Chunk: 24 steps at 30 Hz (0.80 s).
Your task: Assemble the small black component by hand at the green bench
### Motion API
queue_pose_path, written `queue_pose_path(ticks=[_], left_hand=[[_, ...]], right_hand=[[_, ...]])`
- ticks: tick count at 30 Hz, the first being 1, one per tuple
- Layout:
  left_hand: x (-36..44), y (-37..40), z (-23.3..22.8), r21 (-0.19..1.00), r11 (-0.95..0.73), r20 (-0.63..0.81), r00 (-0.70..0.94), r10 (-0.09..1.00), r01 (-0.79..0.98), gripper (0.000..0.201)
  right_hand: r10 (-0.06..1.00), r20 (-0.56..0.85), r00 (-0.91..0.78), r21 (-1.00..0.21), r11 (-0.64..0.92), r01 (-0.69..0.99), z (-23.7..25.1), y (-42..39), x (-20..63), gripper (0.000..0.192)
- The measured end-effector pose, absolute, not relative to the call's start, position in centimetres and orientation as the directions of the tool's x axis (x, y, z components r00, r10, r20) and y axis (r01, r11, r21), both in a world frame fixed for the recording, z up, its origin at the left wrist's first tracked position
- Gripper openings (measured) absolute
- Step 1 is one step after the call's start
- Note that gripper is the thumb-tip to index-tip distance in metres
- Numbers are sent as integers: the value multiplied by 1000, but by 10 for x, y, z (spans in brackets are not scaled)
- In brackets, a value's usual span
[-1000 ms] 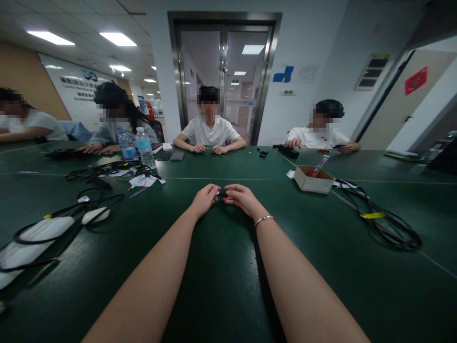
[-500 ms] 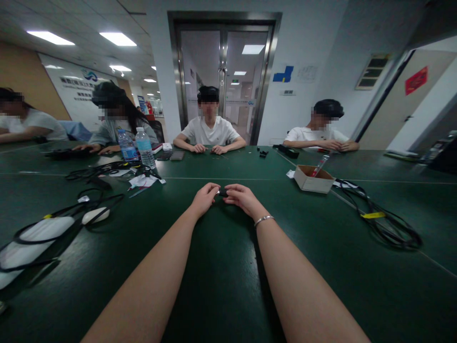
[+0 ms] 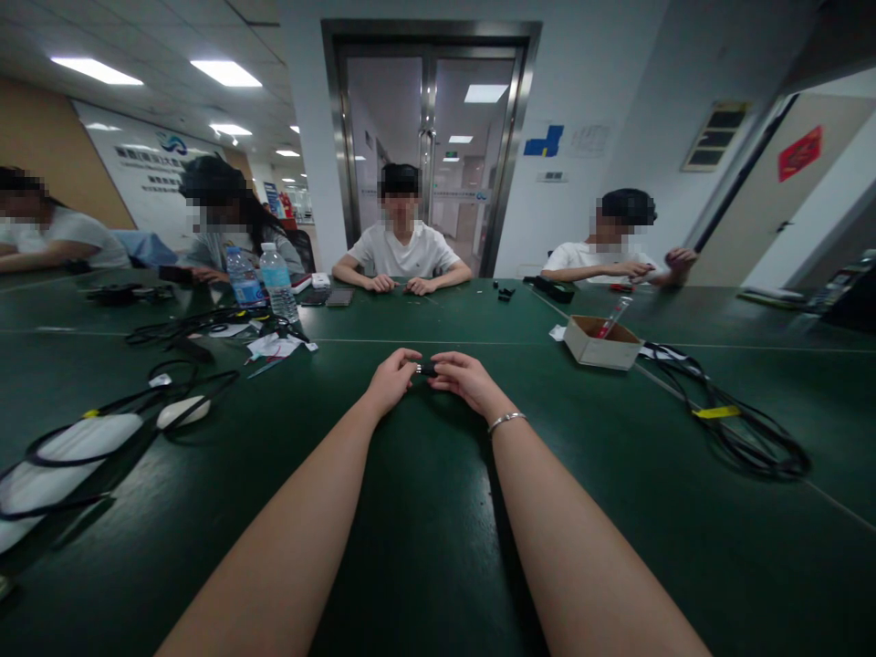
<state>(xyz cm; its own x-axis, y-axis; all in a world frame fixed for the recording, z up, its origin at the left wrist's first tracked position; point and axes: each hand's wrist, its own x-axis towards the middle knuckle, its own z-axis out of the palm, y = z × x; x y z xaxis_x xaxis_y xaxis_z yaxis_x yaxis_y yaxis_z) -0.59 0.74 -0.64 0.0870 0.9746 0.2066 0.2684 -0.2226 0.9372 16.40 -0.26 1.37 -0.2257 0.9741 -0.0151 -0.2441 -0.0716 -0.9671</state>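
Midway across the green bench [image 3: 438,547], left hand [image 3: 391,379] and right hand [image 3: 465,376] pinch a small black part [image 3: 427,369] between fingertips; so slight a grip could let it slip.

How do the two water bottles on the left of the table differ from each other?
The nearer bottle has a pale label; the farther bottle has a blue one. The nearer bottle also looks taller and stands to the right of the farther bottle. Both are clear plastic, upright and capped, on the green table.
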Motion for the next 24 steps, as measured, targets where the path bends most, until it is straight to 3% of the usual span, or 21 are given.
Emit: queue_pose_path(ticks=[24], left_hand=[[-7,7,-7,931,-239,220,100,970,274,26]], right_hand=[[973,-11,-231,-967,-69,-244,13,-2,164,14]])
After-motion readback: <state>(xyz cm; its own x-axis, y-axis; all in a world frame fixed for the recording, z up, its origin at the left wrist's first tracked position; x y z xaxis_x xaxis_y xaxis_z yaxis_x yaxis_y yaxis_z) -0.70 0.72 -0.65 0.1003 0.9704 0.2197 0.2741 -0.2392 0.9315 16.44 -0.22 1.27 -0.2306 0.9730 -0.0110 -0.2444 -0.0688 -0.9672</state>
